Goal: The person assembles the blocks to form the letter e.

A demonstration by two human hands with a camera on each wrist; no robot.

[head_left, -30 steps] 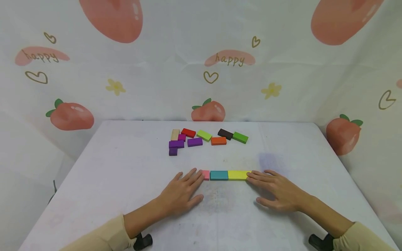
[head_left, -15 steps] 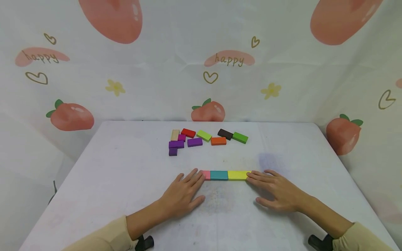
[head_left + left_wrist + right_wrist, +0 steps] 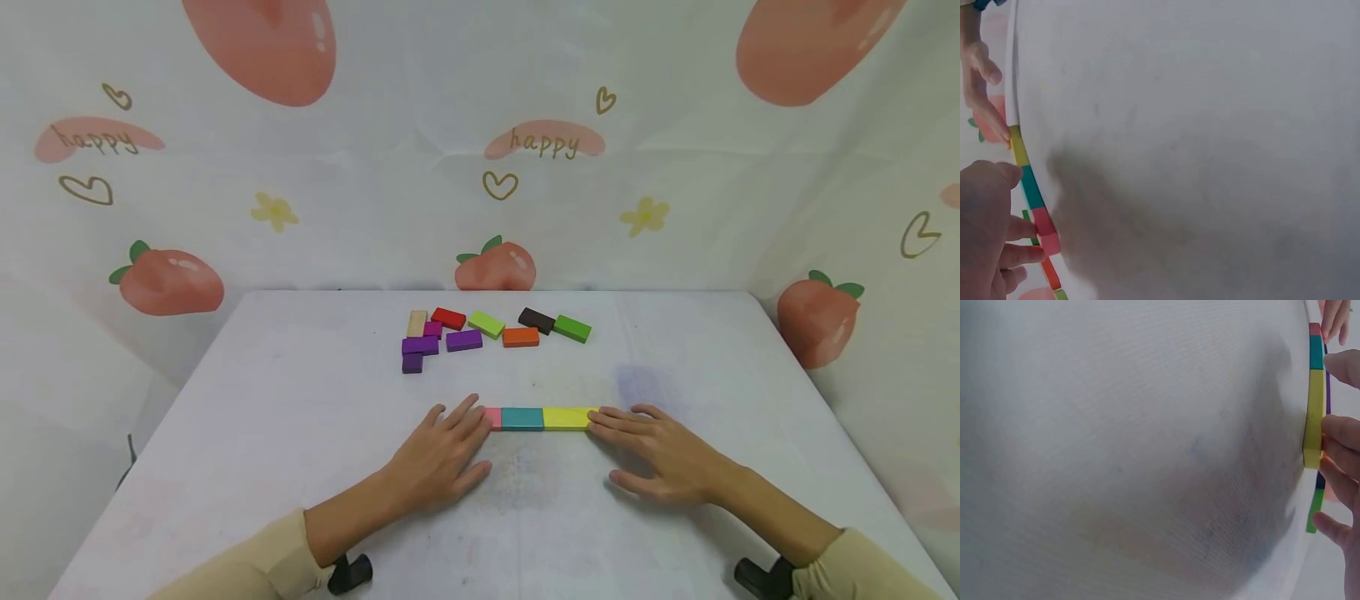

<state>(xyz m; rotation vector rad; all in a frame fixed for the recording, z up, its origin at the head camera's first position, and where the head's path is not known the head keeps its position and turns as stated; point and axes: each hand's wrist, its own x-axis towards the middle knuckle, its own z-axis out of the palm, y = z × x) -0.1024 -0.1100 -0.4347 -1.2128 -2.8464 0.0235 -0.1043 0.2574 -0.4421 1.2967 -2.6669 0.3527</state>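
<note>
A pink block (image 3: 495,419), a teal block (image 3: 522,419) and a longer yellow block (image 3: 566,419) lie end to end in a straight row on the table. My left hand (image 3: 435,462) touches the pink block at the row's left end with straight fingers, partly covering it. At the other end, the fingers of my right hand (image 3: 660,454) rest on the yellow block. Both thumbs point inward on the near side of the row, apart from the blocks. In the left wrist view, two fingertips sit right at the pink block (image 3: 1042,222).
Behind the row lie several loose blocks, among them a red block (image 3: 448,318), an orange block (image 3: 521,337), a dark brown block (image 3: 537,321) and a green block (image 3: 572,328). Purple blocks and a beige block (image 3: 417,323) cluster at their left. A printed cloth hangs behind the table.
My left hand has edged right, and the thin gap between the pink and teal blocks has closed. One left finger has lifted and spread a little. The right hand has stayed in place.
</note>
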